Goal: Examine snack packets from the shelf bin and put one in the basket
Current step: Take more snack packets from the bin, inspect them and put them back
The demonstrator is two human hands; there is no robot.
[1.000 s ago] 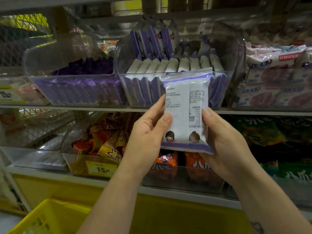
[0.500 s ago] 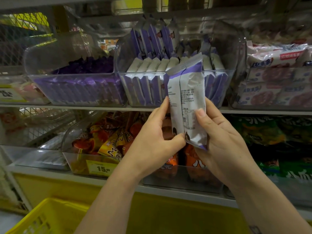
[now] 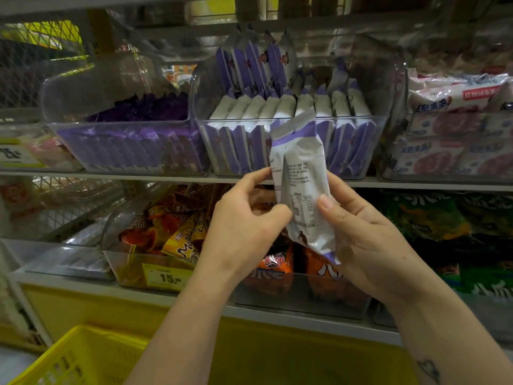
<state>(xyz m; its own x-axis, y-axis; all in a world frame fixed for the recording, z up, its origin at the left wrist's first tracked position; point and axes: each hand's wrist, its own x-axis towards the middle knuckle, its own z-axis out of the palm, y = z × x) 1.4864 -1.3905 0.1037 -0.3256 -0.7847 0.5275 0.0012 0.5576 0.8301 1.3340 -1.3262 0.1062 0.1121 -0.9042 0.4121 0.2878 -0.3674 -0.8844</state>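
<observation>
Two shelf tiers and one basket, listed left to right.

1. Yellow plastic lattice basket: lower left corner, below the shelves, well apart from both hands.
2. Clear plastic bin: upper shelf, filled with dark purple packets standing on edge.
3. Clear scoop-fronted bin: lower shelf, holding a loose heap of orange and yellow foil packets. A yellow price tag reading 15 sits on its front wall.
4. Left hand: raised before the lower shelf, thumb and fingertips pinching the left edge of the held packet.
5. Clear plastic shelf bin: upper shelf, centre, holding white-and-purple snack packets upright in a row, with a taller row behind.
6. White snack packet with purple end bands: held in the air between both hands, in front of the shelf bin's front wall. It stands nearly upright, its printed back panel towards the camera.
7. Right hand: fingers curled behind the packet, thumb pressed on the printed panel.
8. Orange packets: lower shelf, directly beneath the hands.
9. White packets with pink and blue print: upper shelf, far right.
10. Green packets: lower shelf, far right.
11. Small dark tattoo: on the right forearm.
</observation>
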